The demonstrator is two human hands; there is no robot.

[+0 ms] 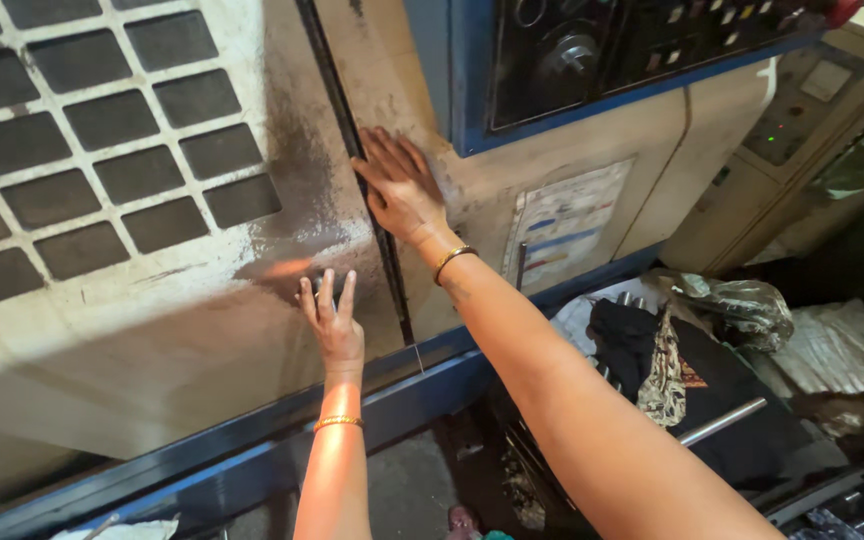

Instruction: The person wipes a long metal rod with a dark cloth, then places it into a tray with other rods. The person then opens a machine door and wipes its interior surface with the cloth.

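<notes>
Both hands are pressed open and flat on the machine door (pixel 152 330): left hand (pixel 333 322) at 6 o'clock, right hand (pixel 399 187) at 12 o'clock by the dark seam (pixel 384 250)

A factory floor or machine workshop: large, grimy cream machine housing (pixel 202 330) with blue trim, grid of dark window panes (pixel 102 150), black control panel (pixel 632 50) of knobs and buttons, crumpled foil and rags (pixel 742 310) piled alongside.
</notes>
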